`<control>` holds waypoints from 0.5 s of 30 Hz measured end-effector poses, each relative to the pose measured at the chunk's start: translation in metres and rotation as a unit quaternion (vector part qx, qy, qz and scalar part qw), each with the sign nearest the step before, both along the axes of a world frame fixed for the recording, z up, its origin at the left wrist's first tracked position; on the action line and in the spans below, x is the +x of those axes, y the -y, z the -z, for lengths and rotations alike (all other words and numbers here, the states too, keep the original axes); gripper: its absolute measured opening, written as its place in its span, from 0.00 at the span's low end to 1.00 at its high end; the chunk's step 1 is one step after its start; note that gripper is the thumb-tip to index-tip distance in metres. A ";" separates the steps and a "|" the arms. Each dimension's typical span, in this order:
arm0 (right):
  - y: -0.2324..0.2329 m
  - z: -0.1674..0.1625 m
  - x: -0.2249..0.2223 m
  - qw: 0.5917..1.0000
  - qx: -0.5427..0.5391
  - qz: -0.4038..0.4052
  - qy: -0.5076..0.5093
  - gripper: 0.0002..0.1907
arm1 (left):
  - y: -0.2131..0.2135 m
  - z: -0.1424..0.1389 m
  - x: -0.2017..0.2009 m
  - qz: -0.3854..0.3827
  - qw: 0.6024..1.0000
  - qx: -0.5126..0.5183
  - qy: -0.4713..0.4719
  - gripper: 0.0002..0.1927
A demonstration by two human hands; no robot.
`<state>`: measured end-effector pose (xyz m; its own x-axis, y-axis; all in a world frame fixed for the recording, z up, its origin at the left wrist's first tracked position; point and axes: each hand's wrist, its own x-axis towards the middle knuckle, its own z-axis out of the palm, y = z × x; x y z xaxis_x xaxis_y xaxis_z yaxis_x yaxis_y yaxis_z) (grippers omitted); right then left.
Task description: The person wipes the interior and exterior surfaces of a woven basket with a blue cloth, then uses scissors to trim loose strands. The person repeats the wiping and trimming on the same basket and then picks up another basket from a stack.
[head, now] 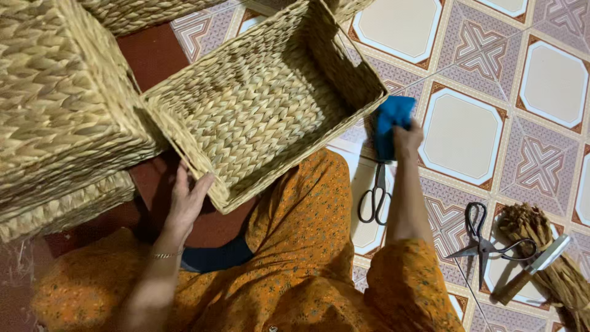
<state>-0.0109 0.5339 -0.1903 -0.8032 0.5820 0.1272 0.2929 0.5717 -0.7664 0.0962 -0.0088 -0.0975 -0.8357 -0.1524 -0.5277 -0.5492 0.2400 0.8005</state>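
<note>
Rectangular woven straw basket (264, 101) rests tilted on the person's lap, open side up. Left hand (186, 200) grips its near rim, fingers curled over the edge. Right hand (407, 138) is closed around a blue cloth (392, 123), pressed just beside the basket's right corner. Black-handled scissors (376, 193) lie on the patterned tiled floor (541, 92) beneath that forearm. More woven baskets (58, 104) stand left.
</note>
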 end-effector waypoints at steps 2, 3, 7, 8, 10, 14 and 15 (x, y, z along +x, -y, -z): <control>-0.013 -0.022 0.006 0.970 -0.191 -0.036 -0.145 0.10 | -0.001 0.000 -0.001 -0.004 0.998 0.044 -0.054 0.41; -0.014 -0.033 0.014 0.949 -0.244 -0.044 -0.194 0.10 | -0.001 0.001 -0.001 -0.007 0.995 0.065 -0.078 0.42; 0.010 -0.071 0.037 0.918 -0.257 -0.159 -0.256 0.31 | -0.002 0.011 0.001 -0.009 0.985 0.104 -0.139 0.40; 0.020 -0.077 0.037 0.910 -0.261 -0.194 -0.258 0.38 | -0.003 0.014 0.001 -0.007 0.984 0.103 -0.145 0.39; 0.043 -0.078 0.027 0.956 -0.176 -0.200 -0.122 0.47 | -0.003 0.018 -0.001 -0.007 0.983 0.108 -0.147 0.40; 0.084 -0.050 -0.005 0.963 0.042 -0.226 -0.143 0.44 | -0.004 0.016 -0.006 0.009 0.983 0.089 -0.159 0.41; 0.089 -0.043 -0.010 0.970 0.073 -0.190 -0.132 0.45 | -0.003 0.014 -0.007 0.016 0.983 0.073 -0.170 0.41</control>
